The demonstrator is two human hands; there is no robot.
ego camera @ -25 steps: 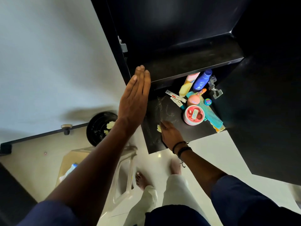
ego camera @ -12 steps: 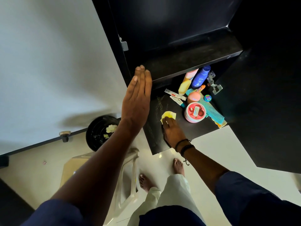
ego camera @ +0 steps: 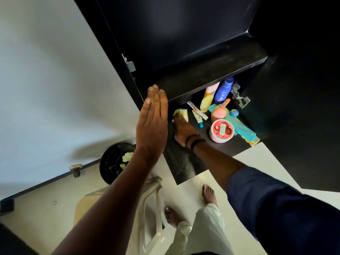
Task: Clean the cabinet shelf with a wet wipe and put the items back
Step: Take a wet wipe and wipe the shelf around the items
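The cabinet shelf (ego camera: pixel 181 162) is half wiped. The left hand (ego camera: pixel 152 124) braces flat, fingers straight, against the cabinet edge (ego camera: pixel 137 85). The right hand (ego camera: pixel 184 132) presses the wet wipe (ego camera: pixel 181 113) down just beside two tubes (ego camera: pixel 198 117), which a wider stroke could scatter.

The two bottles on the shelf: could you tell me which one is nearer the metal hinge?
The dark blue bottle, right beside the hinge; the yellow-and-pink bottle sits on its other side, farther from the hinge.
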